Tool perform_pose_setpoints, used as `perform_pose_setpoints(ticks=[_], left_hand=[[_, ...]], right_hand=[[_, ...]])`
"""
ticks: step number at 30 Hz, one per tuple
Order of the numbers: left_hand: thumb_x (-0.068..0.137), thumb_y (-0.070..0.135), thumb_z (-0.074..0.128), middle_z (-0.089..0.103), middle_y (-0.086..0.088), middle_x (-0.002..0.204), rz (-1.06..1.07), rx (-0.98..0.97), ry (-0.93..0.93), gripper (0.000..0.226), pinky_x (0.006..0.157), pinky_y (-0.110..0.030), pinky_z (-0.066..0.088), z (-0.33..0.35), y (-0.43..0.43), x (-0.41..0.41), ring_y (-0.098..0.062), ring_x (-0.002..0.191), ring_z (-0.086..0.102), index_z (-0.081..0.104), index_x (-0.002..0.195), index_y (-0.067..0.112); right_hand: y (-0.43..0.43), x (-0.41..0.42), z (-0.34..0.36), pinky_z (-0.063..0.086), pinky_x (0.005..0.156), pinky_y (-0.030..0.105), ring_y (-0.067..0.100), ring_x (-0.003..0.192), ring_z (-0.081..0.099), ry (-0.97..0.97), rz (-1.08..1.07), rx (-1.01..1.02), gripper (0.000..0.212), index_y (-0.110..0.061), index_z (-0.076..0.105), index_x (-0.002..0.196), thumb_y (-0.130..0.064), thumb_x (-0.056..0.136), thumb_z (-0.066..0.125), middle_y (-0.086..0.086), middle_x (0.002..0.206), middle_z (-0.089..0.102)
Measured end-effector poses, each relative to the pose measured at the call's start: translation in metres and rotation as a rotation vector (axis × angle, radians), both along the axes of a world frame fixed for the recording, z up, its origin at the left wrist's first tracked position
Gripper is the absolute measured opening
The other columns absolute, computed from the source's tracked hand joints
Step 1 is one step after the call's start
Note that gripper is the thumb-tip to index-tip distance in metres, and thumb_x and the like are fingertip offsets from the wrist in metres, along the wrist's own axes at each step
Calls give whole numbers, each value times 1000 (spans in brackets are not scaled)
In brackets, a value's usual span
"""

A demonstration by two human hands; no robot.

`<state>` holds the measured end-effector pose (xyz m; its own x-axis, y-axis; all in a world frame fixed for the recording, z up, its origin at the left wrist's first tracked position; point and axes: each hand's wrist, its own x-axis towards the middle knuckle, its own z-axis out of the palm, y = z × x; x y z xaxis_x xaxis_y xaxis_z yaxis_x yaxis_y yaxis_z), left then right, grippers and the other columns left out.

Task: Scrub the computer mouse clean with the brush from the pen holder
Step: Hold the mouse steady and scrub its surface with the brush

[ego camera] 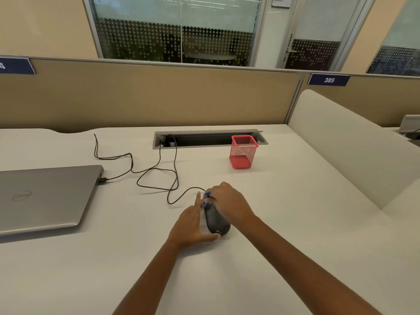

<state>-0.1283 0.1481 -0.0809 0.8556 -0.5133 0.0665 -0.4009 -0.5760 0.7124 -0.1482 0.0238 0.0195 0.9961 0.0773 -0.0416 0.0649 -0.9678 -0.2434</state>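
Between both hands lies the mouse, its length pointing away from the person. Left hand braces it, fingers flat along its side, thumb hooked round the near end; right hand clutches the blue brush over the far end.

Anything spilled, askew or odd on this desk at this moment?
Only small things: a few pale crumbs lie on the table by the near end of the computer mouse, which the left hand steadies while the right hand grips the blue brush. The red pen holder stands upright.
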Motion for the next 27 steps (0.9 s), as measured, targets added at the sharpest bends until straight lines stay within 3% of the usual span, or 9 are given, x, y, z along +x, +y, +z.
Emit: perform_pose_setpoints(ticks=[4,8,14,17,25,27], left_hand=[[50,65,62,47,7,135,-3,-10,8,121,88,-18,31,-1,-1,-1,-1,107,41,-3,145,25],[50,67,61,44,7,137,8,-13,14,123,91,-18,29,-3,-1,-1,-8,118,42,-4,145,24],[48,72,58,40,4,142,-2,15,18,123,92,-17,28,-2,0,1,-12,121,42,-2,144,24],[49,72,58,36,4,145,-19,17,32,126,95,-17,27,-2,1,1,-13,125,39,-6,145,21],[52,72,57,36,6,144,-24,3,1,123,96,-16,25,-7,2,3,-11,125,37,-4,145,21],[53,72,57,34,5,146,-40,10,-7,120,98,-18,24,-8,2,4,-13,127,36,0,145,22]], right_hand=[[2,-20,0,42,84,28,26,111,50,85,77,-25,29,-12,58,119,-15,92,47,12,119,57],[-6,-45,6,42,85,31,24,101,49,101,143,35,27,-6,58,115,-18,94,45,16,119,59],[-14,-23,9,40,92,28,21,108,49,-68,33,132,31,-16,60,118,-18,96,38,10,119,61],[-14,-23,-7,40,94,27,20,114,47,-56,37,106,29,-19,61,116,-17,95,41,8,119,61],[-35,-78,-29,44,79,21,20,97,57,-287,102,290,19,-16,69,100,-16,90,54,6,100,70],[-39,-77,-26,42,75,12,18,92,58,-339,65,331,16,-14,70,98,-14,88,57,6,97,71]])
